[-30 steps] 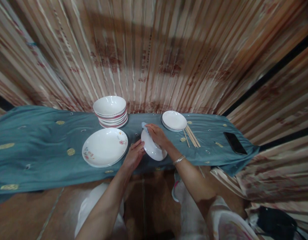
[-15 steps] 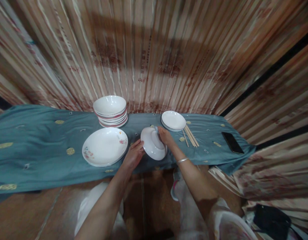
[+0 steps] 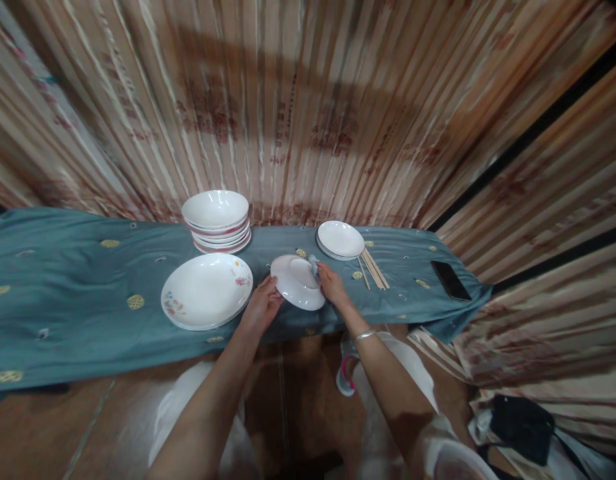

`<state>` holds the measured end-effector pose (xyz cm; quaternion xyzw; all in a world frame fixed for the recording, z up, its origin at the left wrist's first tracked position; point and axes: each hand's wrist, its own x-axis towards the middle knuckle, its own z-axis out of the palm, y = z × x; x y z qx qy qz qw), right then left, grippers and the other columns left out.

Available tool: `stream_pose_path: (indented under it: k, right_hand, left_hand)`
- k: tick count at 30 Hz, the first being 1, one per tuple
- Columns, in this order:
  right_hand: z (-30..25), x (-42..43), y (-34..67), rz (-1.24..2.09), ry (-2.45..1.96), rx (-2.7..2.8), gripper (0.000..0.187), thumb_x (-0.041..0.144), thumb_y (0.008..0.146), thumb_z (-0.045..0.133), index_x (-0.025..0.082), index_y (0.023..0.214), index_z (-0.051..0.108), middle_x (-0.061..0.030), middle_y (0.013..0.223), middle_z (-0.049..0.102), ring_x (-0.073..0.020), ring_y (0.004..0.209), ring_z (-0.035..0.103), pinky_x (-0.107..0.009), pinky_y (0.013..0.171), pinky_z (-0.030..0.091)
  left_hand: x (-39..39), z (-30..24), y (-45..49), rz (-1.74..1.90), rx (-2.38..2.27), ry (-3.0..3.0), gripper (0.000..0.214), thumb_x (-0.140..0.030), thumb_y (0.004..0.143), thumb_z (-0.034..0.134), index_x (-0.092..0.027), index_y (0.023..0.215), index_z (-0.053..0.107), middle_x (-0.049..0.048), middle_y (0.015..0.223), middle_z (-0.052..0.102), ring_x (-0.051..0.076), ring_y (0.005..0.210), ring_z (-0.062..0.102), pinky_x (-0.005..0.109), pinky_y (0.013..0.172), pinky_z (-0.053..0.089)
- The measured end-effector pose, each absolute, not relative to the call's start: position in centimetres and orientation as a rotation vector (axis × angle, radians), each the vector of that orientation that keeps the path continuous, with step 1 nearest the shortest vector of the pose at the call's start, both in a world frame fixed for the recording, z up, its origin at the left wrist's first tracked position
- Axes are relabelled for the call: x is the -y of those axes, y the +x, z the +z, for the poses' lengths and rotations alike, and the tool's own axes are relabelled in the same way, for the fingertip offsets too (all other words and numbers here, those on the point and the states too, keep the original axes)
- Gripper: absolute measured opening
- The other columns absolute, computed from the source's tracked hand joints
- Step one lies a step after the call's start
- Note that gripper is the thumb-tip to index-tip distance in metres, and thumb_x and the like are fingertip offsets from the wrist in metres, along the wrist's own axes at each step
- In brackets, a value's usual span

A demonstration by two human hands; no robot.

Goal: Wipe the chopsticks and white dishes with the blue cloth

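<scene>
A white plate (image 3: 298, 288) is tilted in front of me, its underside and foot ring facing up. My left hand (image 3: 265, 303) grips its left edge, fingers closed on the rim. At the plate's right side my right hand (image 3: 332, 283) is closed around a small pale cloth (image 3: 314, 263), which presses on the underside near the rim. Just left of my left hand lie large floral oval plates (image 3: 205, 290). Small white plates (image 3: 341, 238) sit stacked beyond my right hand.
Behind the oval plates stands a stack of bowls (image 3: 215, 210) with red-banded dishes beneath. Several wooden chopsticks (image 3: 375, 270) lie right of the small plates. A black phone (image 3: 451, 280) rests at the right end of the green tablecloth (image 3: 98, 293). Curtains (image 3: 268, 100) hang close behind.
The held plate has tipped flatter, and the cloth in my right hand shows more at its edge. My left hand still grips the rim. The whole view has shifted slightly.
</scene>
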<state>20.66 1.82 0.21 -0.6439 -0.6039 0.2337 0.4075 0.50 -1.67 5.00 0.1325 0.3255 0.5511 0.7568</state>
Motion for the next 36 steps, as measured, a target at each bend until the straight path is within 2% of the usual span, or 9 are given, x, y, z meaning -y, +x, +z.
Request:
stream_pose_path:
  k: [5, 10, 14, 19, 24, 28, 33, 36]
  right_hand:
    - [0.6, 0.4, 20.5, 0.486, -1.684, 1.503, 0.039, 0.030, 0.092, 0.035, 0.021, 0.117, 0.063, -0.0081, 0.118, 0.067, -0.0216, 0.112, 0.061, -0.039, 0.098, 0.045]
    - [0.5, 3.0, 19.8, 0.432, -1.717, 1.442, 0.039, 0.030, 0.093, 0.034, 0.021, 0.119, 0.061, -0.0079, 0.121, 0.066, -0.0213, 0.112, 0.061, -0.037, 0.097, 0.045]
    - [0.1, 5.1, 18.7, 0.364, -1.712, 1.426, 0.043, 0.031, 0.093, 0.031, 0.015, 0.125, 0.056, -0.0130, 0.126, 0.062, -0.0219, 0.117, 0.058, -0.038, 0.101, 0.043]
    - [-0.5, 7.4, 16.9, 0.300, -1.676, 1.422, 0.051, 0.034, 0.094, 0.029, 0.007, 0.132, 0.048, -0.0194, 0.134, 0.053, -0.0258, 0.127, 0.049, -0.044, 0.104, 0.039]
    - [-0.8, 9.6, 14.9, 0.278, -1.686, 1.447, 0.052, 0.034, 0.096, 0.030, 0.011, 0.142, 0.037, -0.0179, 0.144, 0.042, -0.0269, 0.138, 0.033, -0.049, 0.107, 0.034]
    - [-0.9, 11.2, 13.3, 0.277, -1.724, 1.511, 0.056, 0.035, 0.097, 0.029, 0.010, 0.147, 0.027, -0.0198, 0.151, 0.031, -0.0286, 0.143, 0.022, -0.053, 0.109, 0.031]
    - [-1.0, 12.8, 11.8, 0.245, -1.751, 1.564, 0.057, 0.033, 0.097, 0.030, 0.011, 0.149, 0.020, -0.0212, 0.154, 0.021, -0.0281, 0.145, 0.017, -0.052, 0.110, 0.032]
    - [-1.1, 13.3, 11.2, 0.188, -1.722, 1.625, 0.057, 0.030, 0.097, 0.032, 0.013, 0.150, 0.018, -0.0211, 0.155, 0.016, -0.0292, 0.145, 0.016, -0.054, 0.109, 0.032]
  left_hand:
    - [1.6, 4.8, 0.5, 1.211, -0.703, 0.262, 0.009, -0.008, 0.075, 0.066, -0.015, 0.080, 0.061, 0.0003, 0.070, 0.068, 0.010, 0.063, 0.062, 0.023, 0.069, 0.051]
    - [1.8, 4.8, 0.5, 1.208, -0.686, 0.271, 0.008, -0.009, 0.076, 0.066, -0.016, 0.079, 0.061, -0.0002, 0.069, 0.067, 0.009, 0.062, 0.061, 0.019, 0.064, 0.049]
    - [2.0, 4.8, 0.4, 1.206, -0.690, 0.273, 0.009, -0.009, 0.076, 0.064, -0.016, 0.082, 0.062, 0.0005, 0.074, 0.069, 0.009, 0.065, 0.063, 0.019, 0.065, 0.050]
    - [2.0, 4.8, 0.4, 1.194, -0.713, 0.271, 0.010, -0.009, 0.076, 0.063, -0.016, 0.083, 0.061, 0.0004, 0.071, 0.069, 0.010, 0.063, 0.063, 0.020, 0.064, 0.051]
    - [2.1, 4.9, 0.3, 1.192, -0.735, 0.269, 0.007, -0.010, 0.077, 0.062, -0.015, 0.081, 0.060, -0.0003, 0.066, 0.067, 0.009, 0.059, 0.061, 0.020, 0.060, 0.049]
    - [2.1, 4.6, 0.5, 1.223, -0.740, 0.272, 0.005, -0.011, 0.077, 0.061, -0.015, 0.080, 0.060, 0.0002, 0.069, 0.067, 0.009, 0.060, 0.062, 0.022, 0.064, 0.050]
    - [1.8, 4.1, 0.8, 1.257, -0.775, 0.261, 0.003, -0.016, 0.078, 0.061, -0.016, 0.080, 0.061, 0.0022, 0.073, 0.068, 0.012, 0.065, 0.064, 0.026, 0.070, 0.051]
    - [1.7, 4.1, 0.7, 1.250, -0.776, 0.262, 0.004, -0.020, 0.078, 0.061, -0.016, 0.078, 0.061, 0.0034, 0.072, 0.068, 0.012, 0.066, 0.064, 0.025, 0.069, 0.051]
